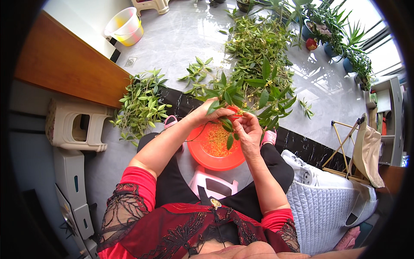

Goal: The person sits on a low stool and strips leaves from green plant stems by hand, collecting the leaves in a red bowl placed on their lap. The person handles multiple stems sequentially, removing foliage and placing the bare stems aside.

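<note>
My left hand (pixel 209 114) grips a leafy osmanthus-like branch (pixel 263 98) that bears small yellow flowers (pixel 240 112). Beside it, my right hand (pixel 248 132) has thumb and fingertips pinched at the branch's flower clusters; whether loose blossoms are between them is hidden. Both hands are above an orange-red plastic basin (pixel 216 164). Many tiny yellow-orange blossoms (pixel 217 139) are spread over the basin's bottom. Some leaves and a thin stem of the branch hang over the basin.
Beyond the basin lies a long heap of cut branches (pixel 262 45). A smaller pile (pixel 142 106) is at left by a wooden panel (pixel 71 61). A pink stool (pixel 212 186) is between my legs. Quilted fabric (pixel 317 210) and a folding chair (pixel 362 149) stand at right.
</note>
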The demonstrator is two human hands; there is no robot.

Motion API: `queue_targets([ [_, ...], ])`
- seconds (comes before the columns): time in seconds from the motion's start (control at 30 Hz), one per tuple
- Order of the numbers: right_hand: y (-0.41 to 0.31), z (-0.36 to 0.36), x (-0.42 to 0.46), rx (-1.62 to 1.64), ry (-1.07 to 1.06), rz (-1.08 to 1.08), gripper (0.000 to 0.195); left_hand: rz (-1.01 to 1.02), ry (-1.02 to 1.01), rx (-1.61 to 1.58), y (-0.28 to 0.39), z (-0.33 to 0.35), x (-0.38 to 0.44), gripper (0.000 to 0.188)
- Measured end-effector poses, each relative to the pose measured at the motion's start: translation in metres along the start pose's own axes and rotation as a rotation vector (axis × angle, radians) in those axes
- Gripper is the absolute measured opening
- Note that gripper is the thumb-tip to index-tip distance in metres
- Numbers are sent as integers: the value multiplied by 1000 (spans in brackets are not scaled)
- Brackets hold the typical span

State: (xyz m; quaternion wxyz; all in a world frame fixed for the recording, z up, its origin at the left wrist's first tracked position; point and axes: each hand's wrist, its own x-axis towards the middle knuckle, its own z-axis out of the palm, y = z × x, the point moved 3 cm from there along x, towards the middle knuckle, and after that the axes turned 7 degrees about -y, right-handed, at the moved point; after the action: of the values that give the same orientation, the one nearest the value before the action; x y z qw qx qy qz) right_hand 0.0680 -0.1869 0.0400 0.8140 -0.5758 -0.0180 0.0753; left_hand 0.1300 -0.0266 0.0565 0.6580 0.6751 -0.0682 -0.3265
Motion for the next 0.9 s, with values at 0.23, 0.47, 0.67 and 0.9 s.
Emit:
queue_targets([
  [0.23, -6, 1, 2, 4, 51, -17, 42, -90, 51, 489, -24, 2, 16, 50],
  [0.47, -8, 5, 3, -25, 93, -33, 28, 136, 229, 615, -48, 3, 24, 32],
  [0.67, -4, -1, 2, -187, 178, -34, 13, 389, 258, 570, -31, 5, 21, 24],
  [0.9, -2, -5, 1, -349, 93, 75, 16, 524, 302, 514, -32, -3, 20, 13],
])
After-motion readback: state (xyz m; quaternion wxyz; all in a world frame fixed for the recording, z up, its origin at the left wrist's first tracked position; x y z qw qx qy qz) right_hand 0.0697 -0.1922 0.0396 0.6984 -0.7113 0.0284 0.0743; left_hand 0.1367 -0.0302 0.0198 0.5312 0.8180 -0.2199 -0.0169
